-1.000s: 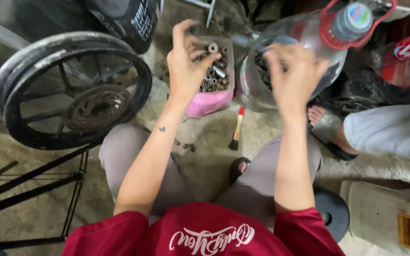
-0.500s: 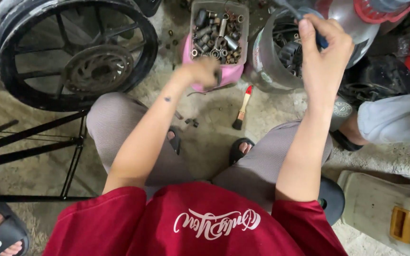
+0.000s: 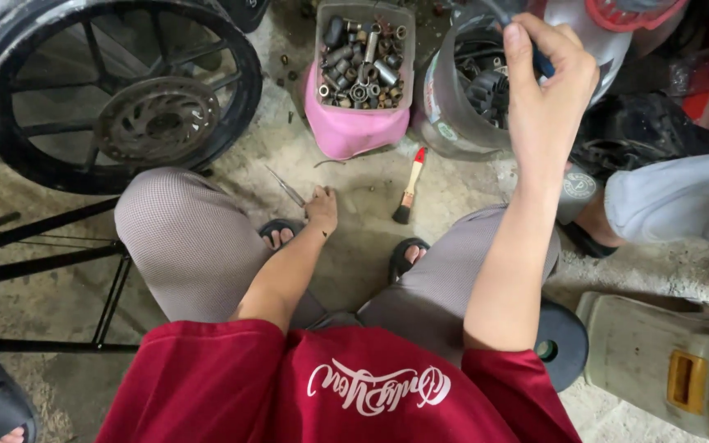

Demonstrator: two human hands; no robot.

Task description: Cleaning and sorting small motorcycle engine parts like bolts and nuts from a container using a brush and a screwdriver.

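Wheel: a black spoked wheel with a metal hub lies flat on the concrete floor at upper left, well apart from both hands.
Stand: black metal bars run across the floor by the left knee.
Clear jar: a large cut-open clear plastic jar lies on its side at upper right, dark metal parts inside its mouth.
Pink tub: a pink tub full of grey sockets, nuts and bolts stands just left of the clear jar, up the floor from the left hand.
Right hand: the right hand is raised at the mouth of the clear jar, fingers curled and clenched around a dark blue handle; only a short piece of it shows, so what tool it belongs to cannot be told.
Left hand: the left hand is down at the floor between the two sandalled feet, fingers pinched on the near end of a thin metal tool.
Thin metal tool: the thin metal tool, like tweezers or a slim rod, slants up and left from the left hand, low over the floor.
Brush: a small paintbrush with a red-tipped pale handle lies on the floor between the hands, just right of the left hand, touched by neither.
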